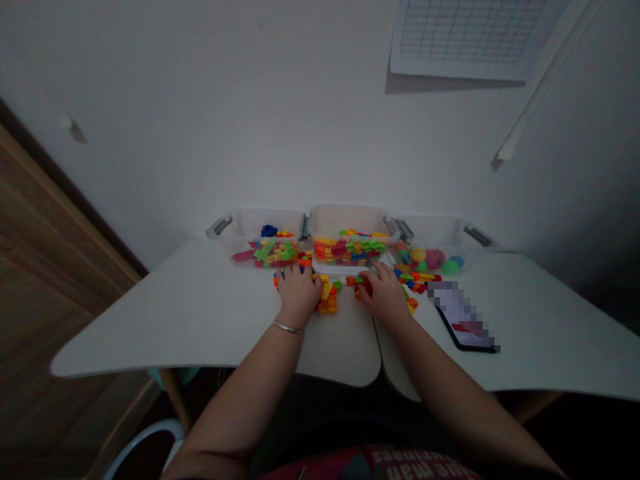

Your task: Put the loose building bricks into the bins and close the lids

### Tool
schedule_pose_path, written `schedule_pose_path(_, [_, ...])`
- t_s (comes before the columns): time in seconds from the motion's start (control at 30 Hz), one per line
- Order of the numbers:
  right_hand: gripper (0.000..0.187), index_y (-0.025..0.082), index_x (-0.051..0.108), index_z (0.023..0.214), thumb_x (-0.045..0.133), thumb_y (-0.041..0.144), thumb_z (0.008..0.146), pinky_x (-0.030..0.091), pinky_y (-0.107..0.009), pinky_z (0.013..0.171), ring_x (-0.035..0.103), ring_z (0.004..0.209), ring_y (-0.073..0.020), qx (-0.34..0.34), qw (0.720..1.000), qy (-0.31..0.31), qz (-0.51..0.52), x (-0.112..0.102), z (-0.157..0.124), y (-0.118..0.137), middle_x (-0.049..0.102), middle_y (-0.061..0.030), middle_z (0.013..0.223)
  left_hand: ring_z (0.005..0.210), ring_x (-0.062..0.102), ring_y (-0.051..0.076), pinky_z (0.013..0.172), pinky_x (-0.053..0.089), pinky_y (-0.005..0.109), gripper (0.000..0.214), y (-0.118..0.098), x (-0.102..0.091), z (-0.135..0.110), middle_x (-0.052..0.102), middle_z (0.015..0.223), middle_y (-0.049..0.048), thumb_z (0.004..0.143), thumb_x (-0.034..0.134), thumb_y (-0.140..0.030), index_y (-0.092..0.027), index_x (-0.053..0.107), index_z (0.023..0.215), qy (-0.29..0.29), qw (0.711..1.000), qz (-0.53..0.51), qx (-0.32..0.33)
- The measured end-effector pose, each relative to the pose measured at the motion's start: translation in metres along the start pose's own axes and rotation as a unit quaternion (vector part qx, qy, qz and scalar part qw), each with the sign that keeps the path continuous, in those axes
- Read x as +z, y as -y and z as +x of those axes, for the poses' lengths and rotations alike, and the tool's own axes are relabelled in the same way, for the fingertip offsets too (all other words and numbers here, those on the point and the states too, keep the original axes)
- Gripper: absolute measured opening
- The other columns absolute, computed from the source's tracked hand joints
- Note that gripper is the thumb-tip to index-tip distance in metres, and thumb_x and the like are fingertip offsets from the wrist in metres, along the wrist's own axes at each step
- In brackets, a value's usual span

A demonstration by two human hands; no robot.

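Multicoloured plastic building blocks (327,307) loose across the middle of the smooth white tabletop (200,320), clock centre set on the orange ones between the hands. At ten o'clock, a clear plastic grey-clipped bin (270,219), holding more blocks and a dark blue piece (269,231). At nine, the left hand (298,293), silver metal bracelet (289,327) at the wrist, palm down over blocks; fingers slightly apart, any grip beneath impossible to tell. At twelve, a second clear plastic bin (347,219), with red, orange, yellow and green blocks inside. At three, the right hand (384,293), fingers curled at small red and green pieces (358,280); clamped or merely touching, impossible to tell. Toward two, further loose blocks, then a third clear plastic bin (430,228) with round multicoloured balls (435,259). Toward four, a flat black-edged phone (461,327), screen partly pixelated.
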State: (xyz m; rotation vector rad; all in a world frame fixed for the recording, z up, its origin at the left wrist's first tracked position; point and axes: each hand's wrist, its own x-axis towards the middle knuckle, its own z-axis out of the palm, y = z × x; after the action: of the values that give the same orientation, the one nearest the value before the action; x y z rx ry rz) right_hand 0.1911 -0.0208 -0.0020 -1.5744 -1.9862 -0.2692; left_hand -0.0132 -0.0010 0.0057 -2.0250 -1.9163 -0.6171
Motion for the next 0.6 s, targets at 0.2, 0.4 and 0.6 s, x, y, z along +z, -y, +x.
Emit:
schedule_pose_path(0.2, [0.033,0.016,0.063,0.111,0.052,0.036,0.087,0.041,-0.044,0.097,0.051,0.115,-0.0306,0.078,0.995,0.045,-0.042,0.007,-0.007,-0.009,0.059,-0.0162,0.125,0.099,0.056,0.032,0.079,0.046,0.042,0.033,-0.003,0.002,0.0,0.061,0.103,0.0172,0.086,0.048,-0.036,-0.015,0.066,0.104,0.04,0.999,0.01,0.007])
schedule_pose_path(0.4, [0.032,0.015,0.062,0.111,0.053,0.033,0.087,0.042,-0.041,0.093,0.054,0.107,-0.0302,0.077,0.995,0.055,-0.024,0.005,-0.006,-0.003,0.061,-0.0142,0.118,0.102,0.054,0.031,0.085,0.044,0.043,0.029,-0.007,0.006,0.0,0.06,0.104,0.0154,0.084,0.054,-0.036,-0.017,0.065,0.103,0.057,0.998,-0.031,0.016])
schedule_pose_path(0.6, [0.028,0.017,0.062,0.11,0.053,0.03,0.086,0.042,-0.039,0.09,0.054,0.105,-0.0286,0.077,0.996,0.054,-0.001,0.007,-0.006,-0.001,0.062,-0.0125,0.115,0.104,0.051,0.026,0.093,0.042,0.039,0.02,-0.011,0.01,0.001,0.059,0.103,0.0105,0.083,0.055,-0.026,-0.018,0.064,0.099,0.05,0.986,-0.142,0.077])
